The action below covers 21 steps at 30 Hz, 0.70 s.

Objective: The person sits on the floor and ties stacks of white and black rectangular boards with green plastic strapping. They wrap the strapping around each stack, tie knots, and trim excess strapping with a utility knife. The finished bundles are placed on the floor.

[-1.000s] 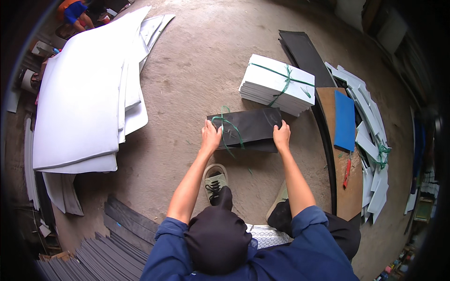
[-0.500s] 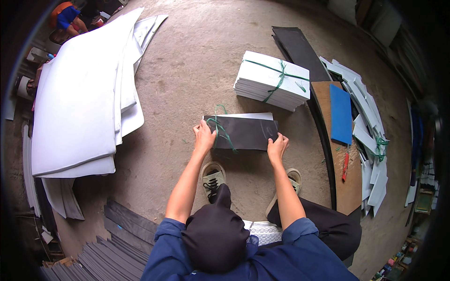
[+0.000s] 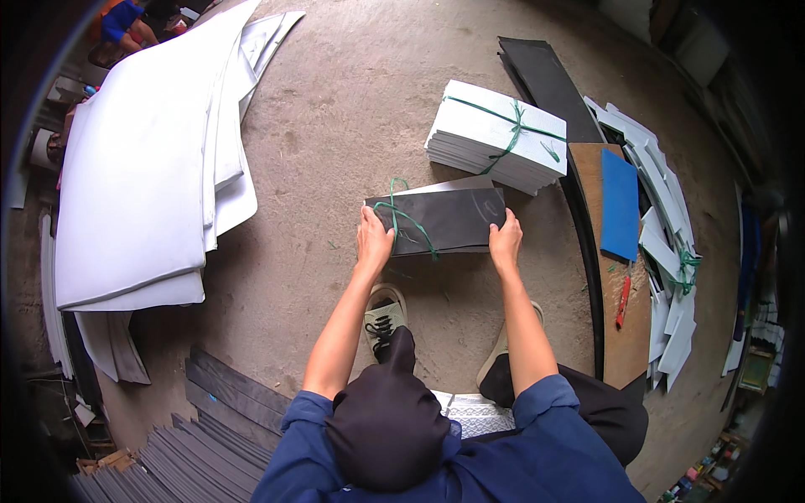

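Both hands hold a small stack of black rectangular sheets (image 3: 453,220) in front of my feet. My left hand (image 3: 374,239) grips its left end, fingers behind and thumb on top. On the right end my right hand (image 3: 505,240) is closed in the same way. Green string (image 3: 392,205) lies across the stack's left part, with loose ends hanging over the front edge. From behind the black sheets a white sheet (image 3: 457,185) sticks out at a slant. Just beyond stands a thick white stack (image 3: 501,126) bound crosswise with green string.
A wooden board (image 3: 625,335) at the right carries a blue block (image 3: 619,205) and a red cutter (image 3: 623,302). White offcuts (image 3: 667,201) lie beside it. Large white sheets (image 3: 142,168) are piled at left, dark strips (image 3: 210,457) at lower left. Another person (image 3: 126,25) is at far left.
My hands have shifted the black stack slightly away from me. The white sheet behind it now slants more and shows more at the right. My view has shifted a little.
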Each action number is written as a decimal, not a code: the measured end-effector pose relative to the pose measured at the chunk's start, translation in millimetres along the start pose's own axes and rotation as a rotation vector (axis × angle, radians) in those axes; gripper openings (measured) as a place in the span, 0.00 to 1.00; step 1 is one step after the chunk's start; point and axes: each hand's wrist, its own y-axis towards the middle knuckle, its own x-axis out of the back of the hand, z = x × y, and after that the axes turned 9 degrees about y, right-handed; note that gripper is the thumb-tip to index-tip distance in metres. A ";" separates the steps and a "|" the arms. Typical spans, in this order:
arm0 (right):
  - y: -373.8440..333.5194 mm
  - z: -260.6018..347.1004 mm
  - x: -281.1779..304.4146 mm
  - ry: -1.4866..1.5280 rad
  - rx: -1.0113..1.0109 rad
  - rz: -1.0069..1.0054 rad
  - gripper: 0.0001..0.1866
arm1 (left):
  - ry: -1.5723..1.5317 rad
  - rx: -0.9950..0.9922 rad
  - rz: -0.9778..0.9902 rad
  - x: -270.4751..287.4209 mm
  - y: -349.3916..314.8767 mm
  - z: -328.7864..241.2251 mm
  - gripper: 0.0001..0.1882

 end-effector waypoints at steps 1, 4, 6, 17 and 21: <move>1.0 -2.0 -2.6 0.005 0.008 -0.011 0.27 | 0.001 0.017 0.010 -1.1 1.4 0.3 0.33; 3.5 -2.8 -10.8 0.036 0.075 -0.035 0.27 | -0.012 0.096 0.015 -3.2 3.3 9.4 0.33; 11.6 -4.6 -13.0 0.069 0.169 -0.043 0.27 | 0.013 0.076 -0.066 -4.9 3.4 12.5 0.32; 69.9 -25.1 -27.1 0.076 0.235 0.094 0.27 | 0.033 0.079 -0.072 -17.6 12.0 10.6 0.34; 51.6 -10.7 -22.6 0.090 0.190 0.046 0.27 | 0.002 0.032 -0.114 -19.4 12.4 18.9 0.32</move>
